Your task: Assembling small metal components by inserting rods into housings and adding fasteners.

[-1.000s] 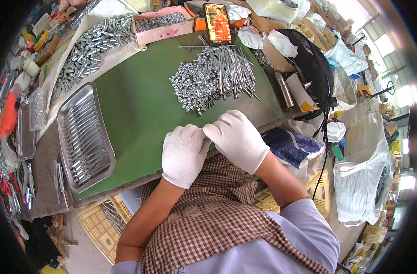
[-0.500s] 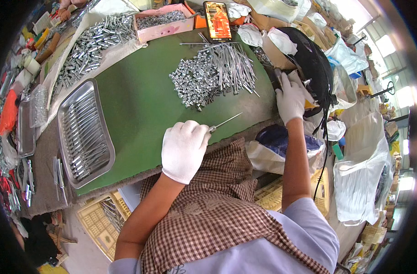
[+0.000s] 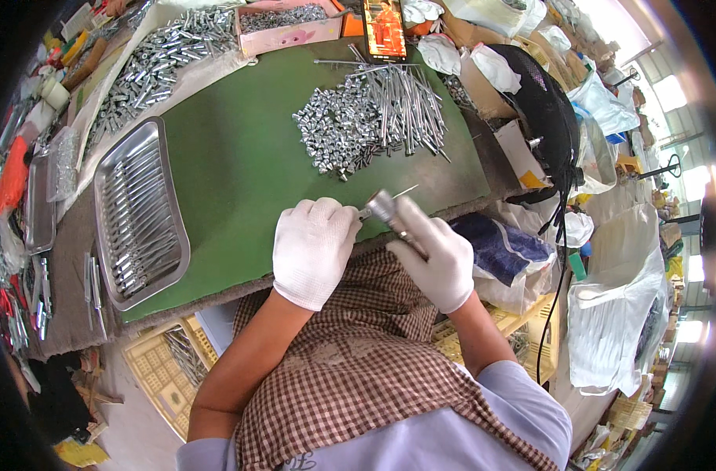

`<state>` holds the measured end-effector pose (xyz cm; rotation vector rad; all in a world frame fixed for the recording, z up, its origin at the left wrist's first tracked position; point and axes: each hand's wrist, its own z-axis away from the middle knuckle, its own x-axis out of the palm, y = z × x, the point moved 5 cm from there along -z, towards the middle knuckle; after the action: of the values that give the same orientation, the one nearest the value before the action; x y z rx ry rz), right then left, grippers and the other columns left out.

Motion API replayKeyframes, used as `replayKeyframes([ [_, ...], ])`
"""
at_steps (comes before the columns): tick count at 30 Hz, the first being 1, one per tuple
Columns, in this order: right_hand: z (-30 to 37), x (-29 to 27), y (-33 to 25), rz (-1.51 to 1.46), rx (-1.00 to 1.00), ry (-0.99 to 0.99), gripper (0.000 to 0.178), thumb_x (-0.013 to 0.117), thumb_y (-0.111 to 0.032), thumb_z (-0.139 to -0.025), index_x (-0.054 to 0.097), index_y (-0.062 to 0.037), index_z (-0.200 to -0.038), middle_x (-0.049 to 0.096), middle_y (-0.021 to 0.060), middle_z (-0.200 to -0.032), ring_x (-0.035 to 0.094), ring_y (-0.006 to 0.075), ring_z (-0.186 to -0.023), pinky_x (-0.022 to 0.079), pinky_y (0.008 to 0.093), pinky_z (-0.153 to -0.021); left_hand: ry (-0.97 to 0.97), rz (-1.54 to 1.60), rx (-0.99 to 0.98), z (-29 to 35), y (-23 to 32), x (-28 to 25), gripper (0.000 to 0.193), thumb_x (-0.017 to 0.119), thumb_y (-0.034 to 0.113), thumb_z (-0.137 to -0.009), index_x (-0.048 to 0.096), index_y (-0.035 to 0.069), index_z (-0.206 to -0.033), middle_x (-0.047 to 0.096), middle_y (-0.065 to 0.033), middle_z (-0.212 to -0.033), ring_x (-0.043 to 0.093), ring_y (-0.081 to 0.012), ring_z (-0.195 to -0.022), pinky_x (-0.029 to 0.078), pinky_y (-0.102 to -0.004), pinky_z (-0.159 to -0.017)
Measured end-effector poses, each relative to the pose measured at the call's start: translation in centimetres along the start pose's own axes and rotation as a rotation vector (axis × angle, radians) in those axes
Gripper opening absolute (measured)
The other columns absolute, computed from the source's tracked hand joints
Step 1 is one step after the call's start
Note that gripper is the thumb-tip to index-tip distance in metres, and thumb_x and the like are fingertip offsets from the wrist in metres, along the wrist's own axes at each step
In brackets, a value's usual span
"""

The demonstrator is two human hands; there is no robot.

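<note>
My left hand [image 3: 312, 253], in a white knit glove, is closed on a thin metal rod [image 3: 406, 191] whose tip points away to the right. My right hand [image 3: 442, 271], also gloved, grips a metal tool with a thick cylindrical head [image 3: 384, 207], slightly blurred. That head is beside the rod and partly covers it; whether they touch I cannot tell. Both hands are above the near edge of the green work mat [image 3: 224, 173]. Farther off on the mat lie a heap of small metal sleeves [image 3: 326, 129] and a bundle of thin metal rods [image 3: 413, 110].
A metal tray [image 3: 184, 235] of rods with thick ends lies at left. Behind are loose metal cylinders [image 3: 150, 74], a pink box [image 3: 291, 35] of small parts and a lit phone [image 3: 384, 31]. A black fan-like mesh thing [image 3: 542, 102] with hanging cords stands right.
My right hand has come from the far right edge of the mat to beside my left hand, now holding the metal tool. My left hand keeps the rod, nearly in place.
</note>
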<state>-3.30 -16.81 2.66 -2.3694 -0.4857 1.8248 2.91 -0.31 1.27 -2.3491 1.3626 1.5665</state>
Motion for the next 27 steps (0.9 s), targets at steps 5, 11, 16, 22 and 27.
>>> replayKeyframes([
  [5, 0.3, 0.7, 0.7, -0.141, 0.104, 0.041, 0.066, 0.082, -0.029, -0.081, 0.060, -0.0159, -0.142, 0.069, 0.0111, -0.076, 0.069, 0.0290, -0.062, 0.056, 0.0383, -0.059, -0.036, -0.013, -0.012, -0.1, 0.0, 0.1, 0.010, 0.074, 0.013, -0.081, 0.069, 0.011, -0.090, 0.061, -0.0065, -0.084, 0.060, -0.0298, -0.078, 0.045, -0.0439, -0.071],
  [11, -2.0, -2.8, 9.3, 0.050, 0.346, 0.387, 0.056, 0.075, -0.034, -0.090, 0.060, -0.0086, -0.137, 0.074, 0.0178, -0.098, 0.074, 0.0333, -0.080, 0.057, 0.0402, -0.071, -0.025, 0.013, -0.017, -0.2, 0.1, -0.1, 0.009, 0.075, 0.013, -0.081, 0.071, 0.012, -0.090, 0.062, -0.0054, -0.084, 0.061, -0.0296, -0.077, 0.046, -0.0436, -0.070],
  [16, -4.6, -3.6, 13.4, 0.395, 0.309, 0.400, 0.036, 0.073, -0.033, -0.090, 0.069, -0.0096, -0.117, 0.069, 0.0146, -0.098, 0.066, 0.0357, -0.094, 0.051, 0.0452, -0.082, -0.064, 0.010, -0.064, -0.2, 0.0, 0.3, 0.014, 0.076, 0.016, -0.081, 0.075, 0.016, -0.095, 0.062, -0.0041, -0.082, 0.061, -0.0263, -0.075, 0.047, -0.0418, -0.069],
  [22, -8.9, -0.5, 10.9, 0.246, 0.242, 0.227, 0.036, 0.077, -0.042, -0.081, 0.070, -0.0073, -0.092, 0.067, 0.0134, -0.100, 0.061, 0.0358, -0.103, 0.046, 0.0475, -0.089, -0.018, -0.018, -0.090, -0.7, 0.5, 0.1, 0.017, 0.079, 0.020, -0.078, 0.076, 0.017, -0.095, 0.058, -0.0014, -0.078, 0.060, -0.0250, -0.074, 0.047, -0.0417, -0.068],
  [27, -9.0, 0.7, 10.7, 0.164, 0.212, 0.318, 0.021, 0.072, -0.030, -0.087, 0.070, -0.0097, -0.091, 0.068, 0.0105, -0.097, 0.062, 0.0358, -0.099, 0.047, 0.0485, -0.085, 0.039, -0.064, -0.021, -1.2, 1.1, 0.8, 0.012, 0.079, 0.018, -0.076, 0.072, 0.017, -0.086, 0.059, -0.0011, -0.083, 0.061, -0.0244, -0.078, 0.048, -0.0421, -0.071],
])
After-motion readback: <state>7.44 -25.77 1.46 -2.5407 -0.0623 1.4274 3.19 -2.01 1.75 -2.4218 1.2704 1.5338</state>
